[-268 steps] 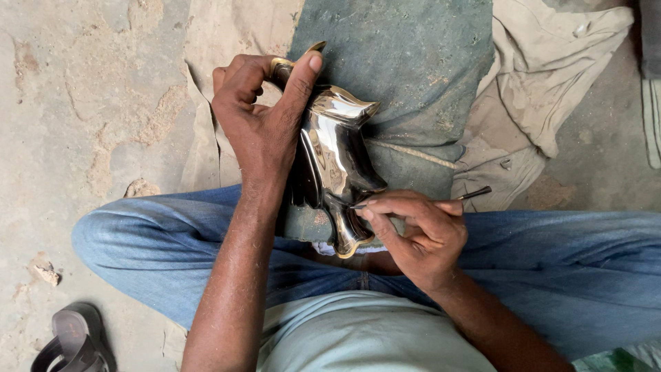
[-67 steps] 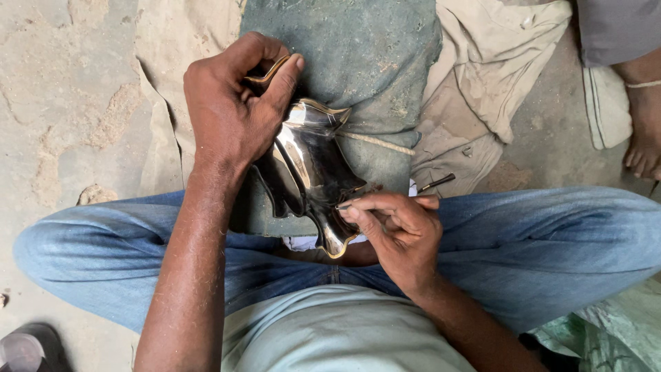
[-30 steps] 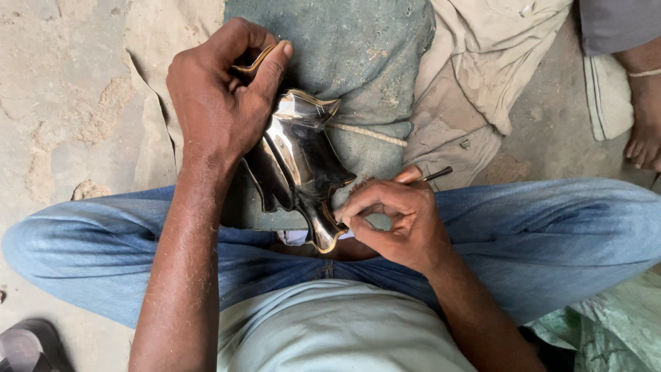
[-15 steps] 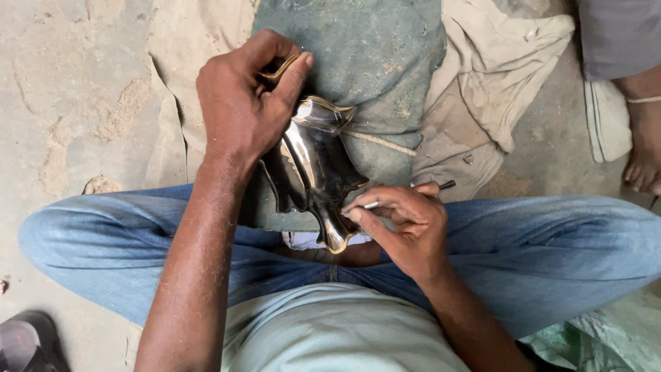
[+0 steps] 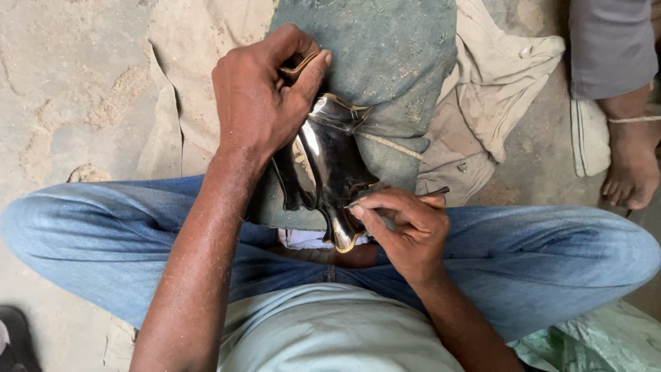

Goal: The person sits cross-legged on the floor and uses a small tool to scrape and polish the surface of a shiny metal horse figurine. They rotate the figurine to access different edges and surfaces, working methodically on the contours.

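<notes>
A shiny dark metal casting (image 5: 323, 165) with brass-coloured edges lies on a grey-green cloth pad (image 5: 385, 62) over my crossed legs. My left hand (image 5: 265, 96) grips the casting's far end, thumb pressed on a brass tip. My right hand (image 5: 403, 224) pinches a thin dark metal tool (image 5: 432, 193), its point resting against the casting's lower right edge.
I sit on a dusty concrete floor (image 5: 69, 89) in blue jeans (image 5: 551, 255). Crumpled beige cloth (image 5: 496, 103) lies to the right of the pad. Another person's bare foot (image 5: 630, 165) is at the right edge. A dark sandal (image 5: 10, 337) shows at bottom left.
Over the frames my right hand has shifted the tool slightly along the casting's lower edge. My left hand keeps its grip on the far end. The view wobbles a little.
</notes>
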